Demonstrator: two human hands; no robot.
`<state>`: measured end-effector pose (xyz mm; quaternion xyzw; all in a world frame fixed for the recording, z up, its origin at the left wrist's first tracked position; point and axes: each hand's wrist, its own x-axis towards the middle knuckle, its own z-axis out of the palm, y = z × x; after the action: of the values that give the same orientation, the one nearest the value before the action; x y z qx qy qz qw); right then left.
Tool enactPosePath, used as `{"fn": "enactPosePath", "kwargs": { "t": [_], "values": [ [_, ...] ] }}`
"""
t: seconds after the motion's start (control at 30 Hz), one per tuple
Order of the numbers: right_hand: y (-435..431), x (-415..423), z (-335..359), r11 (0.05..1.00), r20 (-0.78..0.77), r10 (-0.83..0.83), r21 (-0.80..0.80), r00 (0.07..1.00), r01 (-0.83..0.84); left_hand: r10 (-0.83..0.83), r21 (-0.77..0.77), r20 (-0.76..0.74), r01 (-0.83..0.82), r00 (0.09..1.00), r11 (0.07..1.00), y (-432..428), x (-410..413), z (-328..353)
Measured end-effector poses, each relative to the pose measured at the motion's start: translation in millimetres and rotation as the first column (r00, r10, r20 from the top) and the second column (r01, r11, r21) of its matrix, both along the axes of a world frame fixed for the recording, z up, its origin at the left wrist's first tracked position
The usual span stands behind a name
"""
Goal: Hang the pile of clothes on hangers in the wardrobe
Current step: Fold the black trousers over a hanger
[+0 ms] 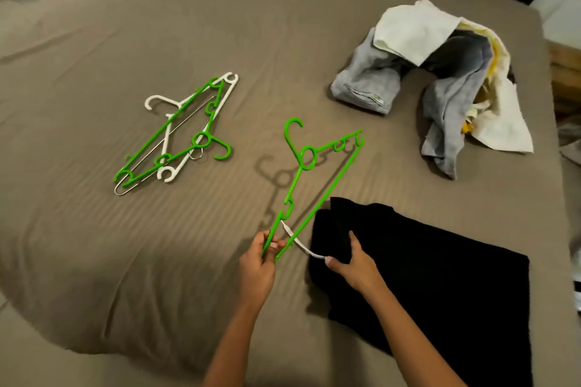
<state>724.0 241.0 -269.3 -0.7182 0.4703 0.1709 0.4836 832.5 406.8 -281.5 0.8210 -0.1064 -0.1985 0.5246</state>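
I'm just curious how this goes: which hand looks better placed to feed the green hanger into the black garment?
Probably the left hand: it grips the green hanger by one end, right beside the black garment. The right hand is busy holding that garment's edge on the bed.

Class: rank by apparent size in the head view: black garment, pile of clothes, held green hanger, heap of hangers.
1. black garment, nearest the camera.
2. pile of clothes.
3. held green hanger and heap of hangers: too alike to rank.
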Motion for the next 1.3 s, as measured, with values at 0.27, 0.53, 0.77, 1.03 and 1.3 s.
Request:
{"fn": "enactPosePath", "kwargs": {
  "t": [0.27,0.53,0.77,1.03,1.3],
  "values": [
    [2,-40,-10,0.899,0.233,-0.299,0.394,0.926,0.191,0.029,0.007,-0.046,-0.029,0.999,1.0,-3,-29,2],
    [-12,-60,-6,0.484,0.01,-0.777,0.649,0.63,0.587,0.043,0.031,-0.035,-0.042,0.998,0.999,-2,-34,3],
    [8,-54,0,0.782,0.254,-0.624,0.193,0.739,0.593,0.065,0.014,-0.035,-0.064,0.997,0.998,-2,-37,6],
    [61,15,-11,0.978,-0.151,-0.036,-0.21,0.988,0.003,0.139,-0.005,-0.033,-0.139,0.99,0.99,1,-41,13],
    [12,-62,-11,0.82,0.312,-0.529,0.429,0.789,0.38,0.095,-0.002,-0.014,-0.095,0.995,0.996,8,-32,18]
  ]
}}
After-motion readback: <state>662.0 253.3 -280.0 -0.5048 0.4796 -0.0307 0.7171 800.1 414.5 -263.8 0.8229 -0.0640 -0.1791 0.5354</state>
